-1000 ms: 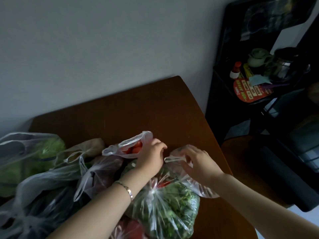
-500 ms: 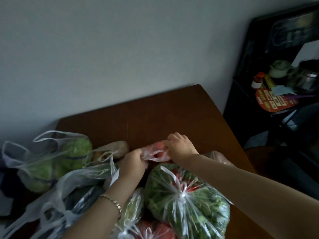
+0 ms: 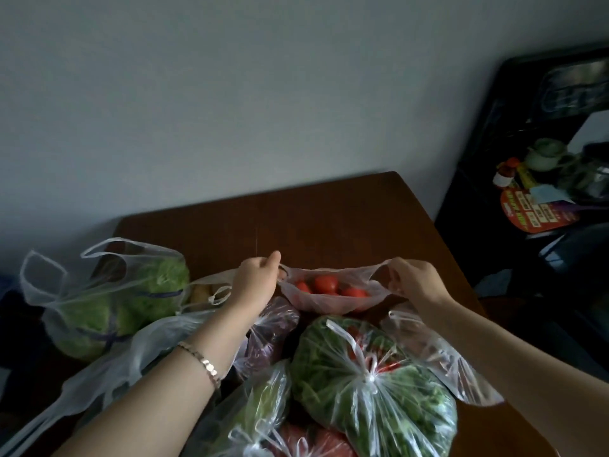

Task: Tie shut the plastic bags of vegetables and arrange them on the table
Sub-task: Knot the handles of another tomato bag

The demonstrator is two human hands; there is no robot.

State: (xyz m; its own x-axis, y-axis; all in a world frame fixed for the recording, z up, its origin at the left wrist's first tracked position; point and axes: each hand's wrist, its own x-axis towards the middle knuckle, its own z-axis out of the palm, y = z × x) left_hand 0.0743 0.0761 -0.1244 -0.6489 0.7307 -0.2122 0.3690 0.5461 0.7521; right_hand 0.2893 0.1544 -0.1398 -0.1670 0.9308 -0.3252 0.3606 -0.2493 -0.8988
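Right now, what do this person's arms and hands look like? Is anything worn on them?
The left arm and right arm are bare, no sleeves in view. The left hand and right hand have no gloves or visible rings. The only thing worn is a slim bracelet of small shiny links on the left wrist.

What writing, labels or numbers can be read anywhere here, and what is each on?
Nothing can be read for certain.
Orange-red card on the black shelf: rows of printed boxes, too blurred to read.
Red-capped bottle beside it: label too small to read.
Tomato bag and greens bag: no print visible.
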